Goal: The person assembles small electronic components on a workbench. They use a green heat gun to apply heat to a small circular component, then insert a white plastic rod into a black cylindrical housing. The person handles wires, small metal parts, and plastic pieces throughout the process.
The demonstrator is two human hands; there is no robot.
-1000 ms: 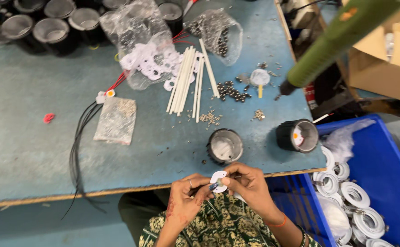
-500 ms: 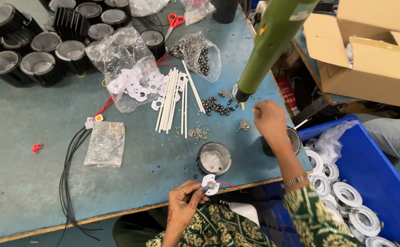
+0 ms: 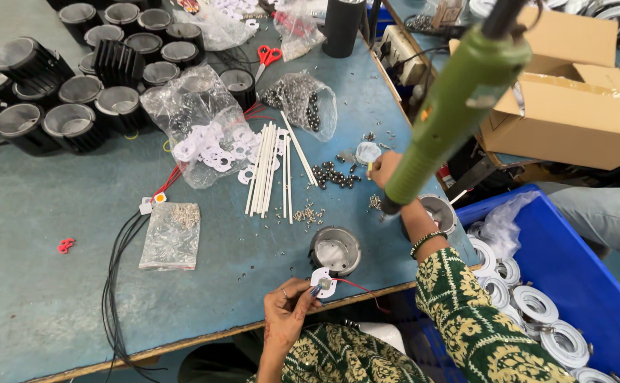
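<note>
Teal worktable [image 3: 33,298]; left hand [image 3: 285,312] pinches a white disc [image 3: 323,282], right hand [image 3: 384,169] grips something small.

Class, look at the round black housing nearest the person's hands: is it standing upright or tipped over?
Upright: the black housing rests on the table, open mouth facing up, pale inside visible.

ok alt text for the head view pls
A person's left hand holds a small white disc with red wires at the edge of a blue table, while the right hand reaches toward loose screws behind a hanging green screwdriver.
</note>
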